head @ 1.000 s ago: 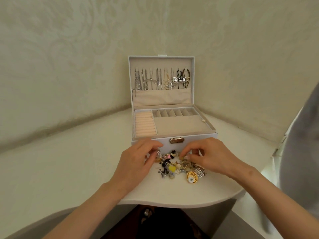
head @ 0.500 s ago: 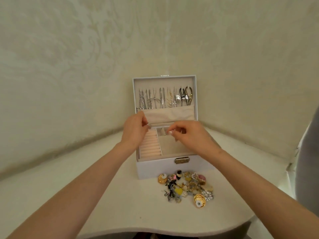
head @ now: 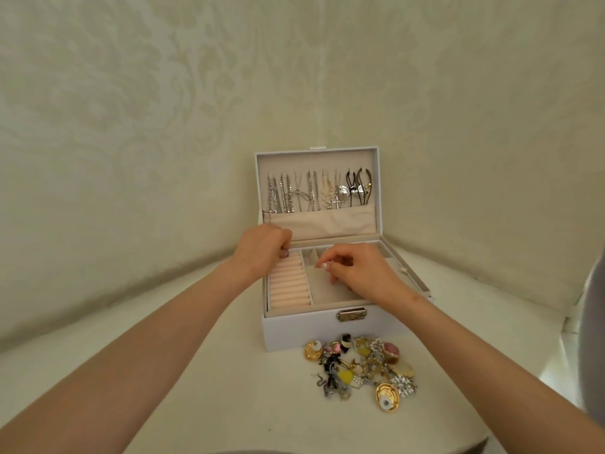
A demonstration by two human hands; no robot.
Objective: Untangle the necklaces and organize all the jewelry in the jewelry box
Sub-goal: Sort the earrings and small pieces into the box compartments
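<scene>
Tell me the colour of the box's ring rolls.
The ring rolls are pale peach-pink, clearest in the head view.

Light soft, even, warm yellowish; moderately bright. No hard shadows. Brightest patch at right edge, on table [head: 556, 375] rim. Faint shading along base of wall [head: 131, 126] and beneath forearms [head: 147, 348]. Small glints on clasp [head: 352, 314] and jewelry pile [head: 360, 365]. Strong wide-angle bending: wall-table line bows, forearms stretch toward lower corners. Centre fairly sharp; necklace chains [head: 307, 194] slightly smeared, frame edges soft.
</scene>
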